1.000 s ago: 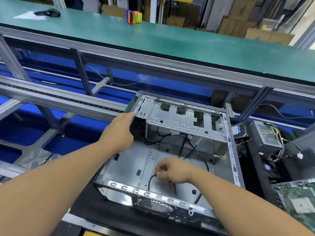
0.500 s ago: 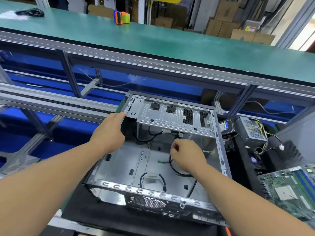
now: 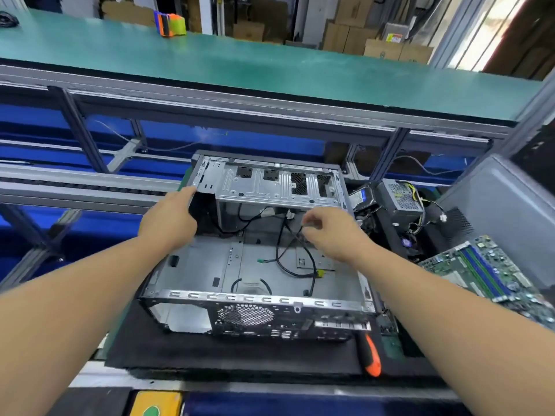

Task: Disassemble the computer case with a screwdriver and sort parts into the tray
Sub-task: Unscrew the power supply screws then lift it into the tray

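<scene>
The open metal computer case (image 3: 207, 262) lies on its side on a black mat, its inside facing up. My left hand (image 3: 169, 219) grips the case's far left corner beside the drive cage (image 3: 270, 187). My right hand (image 3: 329, 232) is inside the case just below the cage, fingers pinched on a black cable (image 3: 285, 250) that loops down over the case floor. A screwdriver with an orange and black handle (image 3: 371, 354) lies on the mat at the case's near right corner.
To the right sit a grey power supply (image 3: 401, 198) with loose wires, a green motherboard (image 3: 492, 274) and a grey side panel (image 3: 507, 199). A green-topped bench (image 3: 270, 67) with a tape dispenser (image 3: 171, 24) spans the back. Conveyor rails run at left.
My right hand rose from the case floor near the front up to just under the drive cage, pulling the black cable along. My left hand stayed on the case corner.
</scene>
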